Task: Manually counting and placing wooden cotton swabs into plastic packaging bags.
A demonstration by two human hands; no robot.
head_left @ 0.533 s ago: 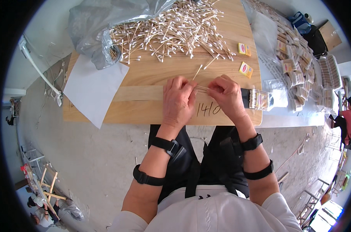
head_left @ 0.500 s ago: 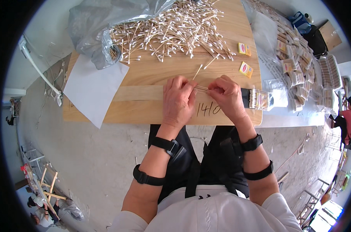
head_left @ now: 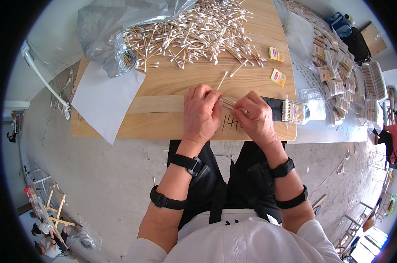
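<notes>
Head view: both hands stay near the front edge of the wooden board (head_left: 163, 87), barely moved since before. Left hand (head_left: 201, 115) and right hand (head_left: 256, 119) pinch a small bundle of cotton swabs (head_left: 228, 103) between closed fingertips, below the loose swab pile (head_left: 198, 35).

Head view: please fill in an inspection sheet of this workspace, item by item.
Surface: wooden board, partly bare.
Job's things: small bundle of cotton swabs between both hands; loose swab heap beyond.
Clutter: white paper sheet, grey plastic bag, two small yellow boxes, packed swab bundles, filled packet.
Hands: left hand and right hand pinch the bundle with their fingers.
Cables: white cord at the left edge.
Surroundings: concrete floor; other people at the frame rim.
</notes>
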